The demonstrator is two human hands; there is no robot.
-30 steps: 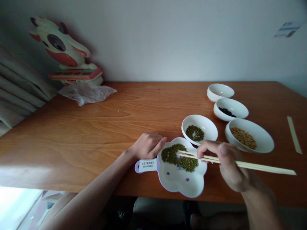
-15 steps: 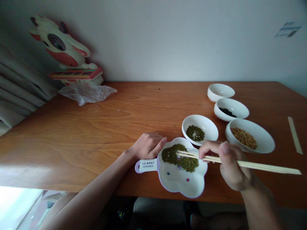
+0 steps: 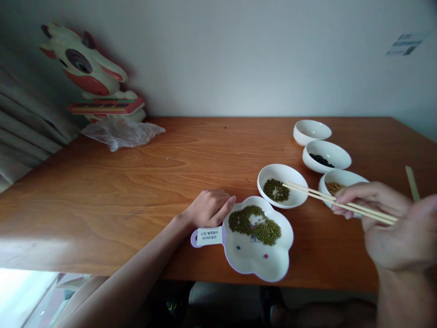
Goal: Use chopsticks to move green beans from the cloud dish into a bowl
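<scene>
My right hand [image 3: 392, 214] is closed around a pair of wooden chopsticks [image 3: 327, 197]. Their tips are over the white bowl [image 3: 302, 193] that has green mung beans [image 3: 275, 190] in it; whether a bean is between them I cannot tell. Below that bowl lies a flower-shaped plate [image 3: 256, 262] with a lilac rim, a labelled handle and two joined heaps of mung beans [image 3: 268, 232]. My left hand [image 3: 210, 208] rests on the table at the plate's upper left, fingers curled and thumb against the rim.
To the right stand a bowl of tan beans [image 3: 333, 187], partly hidden by my right hand, a bowl of black beans [image 3: 320, 159] and another white bowl [image 3: 310, 130]. A wooden strip [image 3: 412, 183] lies far right. A cow toy keyboard [image 3: 105, 107] and plastic bag [image 3: 124, 134] are back left.
My right hand has moved right and up with the chopsticks. Their tips went from the beans on the plate to above the mung bean bowl. My left hand has stayed put.
</scene>
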